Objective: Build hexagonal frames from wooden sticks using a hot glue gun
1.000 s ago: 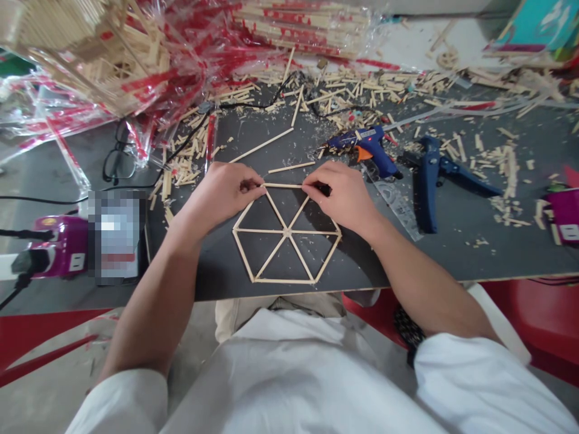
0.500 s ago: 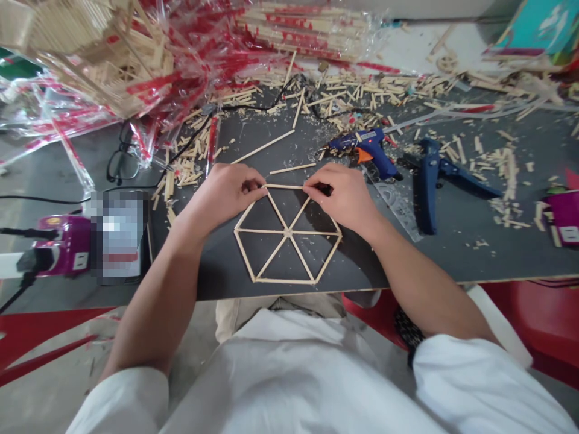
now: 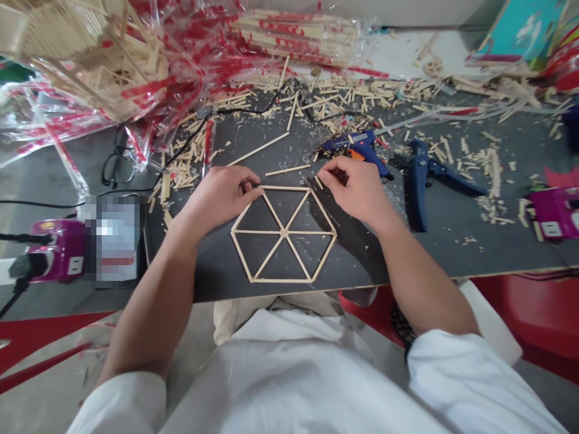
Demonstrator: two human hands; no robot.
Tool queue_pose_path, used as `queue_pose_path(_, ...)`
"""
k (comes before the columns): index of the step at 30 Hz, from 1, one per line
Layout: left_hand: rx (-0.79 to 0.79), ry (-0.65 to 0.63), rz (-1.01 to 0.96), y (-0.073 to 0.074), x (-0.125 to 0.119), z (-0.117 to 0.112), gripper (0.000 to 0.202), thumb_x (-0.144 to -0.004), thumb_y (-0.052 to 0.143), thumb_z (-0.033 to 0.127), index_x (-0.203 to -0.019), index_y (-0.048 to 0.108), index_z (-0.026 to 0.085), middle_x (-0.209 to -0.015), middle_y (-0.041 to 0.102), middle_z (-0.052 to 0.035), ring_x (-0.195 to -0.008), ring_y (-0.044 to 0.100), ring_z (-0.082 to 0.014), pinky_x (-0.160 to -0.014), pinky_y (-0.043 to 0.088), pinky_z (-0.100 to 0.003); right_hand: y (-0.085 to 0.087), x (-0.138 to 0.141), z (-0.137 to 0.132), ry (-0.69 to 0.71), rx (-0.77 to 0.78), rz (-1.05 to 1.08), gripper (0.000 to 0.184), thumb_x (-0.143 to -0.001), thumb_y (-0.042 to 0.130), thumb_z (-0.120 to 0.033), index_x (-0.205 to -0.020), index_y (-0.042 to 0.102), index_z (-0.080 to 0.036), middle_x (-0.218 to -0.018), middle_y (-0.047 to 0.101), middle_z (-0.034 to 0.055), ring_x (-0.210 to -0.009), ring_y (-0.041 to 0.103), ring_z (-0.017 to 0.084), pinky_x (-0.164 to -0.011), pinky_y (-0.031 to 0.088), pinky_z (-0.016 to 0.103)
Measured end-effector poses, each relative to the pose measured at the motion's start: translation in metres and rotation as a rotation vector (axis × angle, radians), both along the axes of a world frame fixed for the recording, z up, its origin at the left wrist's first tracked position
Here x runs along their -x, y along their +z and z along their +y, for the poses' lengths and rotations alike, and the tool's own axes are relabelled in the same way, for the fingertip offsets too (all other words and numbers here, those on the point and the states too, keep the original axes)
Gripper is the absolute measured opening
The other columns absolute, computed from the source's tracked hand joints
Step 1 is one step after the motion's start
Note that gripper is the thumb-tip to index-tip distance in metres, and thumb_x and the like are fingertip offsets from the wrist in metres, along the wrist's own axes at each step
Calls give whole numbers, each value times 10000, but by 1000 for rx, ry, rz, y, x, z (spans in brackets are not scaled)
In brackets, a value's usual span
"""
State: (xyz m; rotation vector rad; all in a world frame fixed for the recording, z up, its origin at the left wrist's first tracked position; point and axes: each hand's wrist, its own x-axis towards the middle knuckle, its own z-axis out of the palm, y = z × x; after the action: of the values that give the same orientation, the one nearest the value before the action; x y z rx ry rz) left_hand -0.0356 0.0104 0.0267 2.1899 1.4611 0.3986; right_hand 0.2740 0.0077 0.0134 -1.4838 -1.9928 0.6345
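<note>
A flat hexagonal frame of thin wooden sticks, with spokes meeting in the middle, lies near the table's front edge. My left hand is closed, thumb and finger pinching the frame's far left corner. Just right of its far right corner is my right hand, apart from the frame with fingertips pressed together. A short bit of wood shows at those fingertips; whether it is pinched or lies beneath them is unclear. Beyond the frame lies a loose stick, and a blue glue gun rests behind my right hand.
A blue hand cutter lies to the right. Wood scraps litter the back, beside plastic-wrapped stick bundles. At left are glasses, a phone and a purple power adapter. Black cable crosses the table.
My right hand has come off the frame's far right corner and moved slightly right. My left hand stays at the far left corner. The view has shifted a little.
</note>
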Motion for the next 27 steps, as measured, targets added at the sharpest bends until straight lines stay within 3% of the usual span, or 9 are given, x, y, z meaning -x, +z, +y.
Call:
queue_pose_path(5, 16, 1, 11, 1, -3, -1, 242, -961, 703, 428, -1019, 802, 215, -865, 793, -43, -748, 694, -189, -747, 490, -324, 5, -2, -4, 101, 120, -99, 249, -1067, 581, -298, -836, 650, -234, -714, 734, 24, -599, 598, 179, -682, 435, 355)
queue_pose_path(12, 27, 31, -54, -1, -6, -5, 239, -946, 673, 402, -1020, 745, 186, -841, 757, -37, -751, 687, -176, -758, 501, -309, 17, -4, -10, 203, 345, -219, 186, -1017, 679, -409, -1012, 693, -224, -850, 770, 34, -751, 686, 196, -680, 437, 326)
queue_pose_path(17, 178, 111, -249, -3, -5, -7, 377, -878, 755, 432, -1151, 657, 192, -910, 725, -10, -734, 663, -149, -686, 531, -273, 24, 7, -16, 113, 369, -437, 130, -980, 640, -305, -894, 655, -208, -833, 769, 65, -748, 668, 204, -657, 370, 325)
queue_pose_path(23, 271, 98, -242, -6, -3, -2, 455, -838, 803, 495, -1155, 708, 182, -904, 732, -13, -744, 631, -137, -740, 523, -286, 27, 19, -21, 89, 345, -567, 239, -1055, 566, -365, -942, 684, -191, -860, 774, 120, -804, 715, 266, -630, 308, 342)
queue_pose_path(27, 309, 66, -238, -9, -1, 1, 575, -766, 868, 535, -1204, 742, 185, -965, 730, -22, -766, 624, -144, -726, 497, -291, 31, 24, -21, 68, 339, -589, 196, -1048, 558, -323, -963, 665, -181, -870, 765, 133, -799, 713, 272, -612, 291, 346)
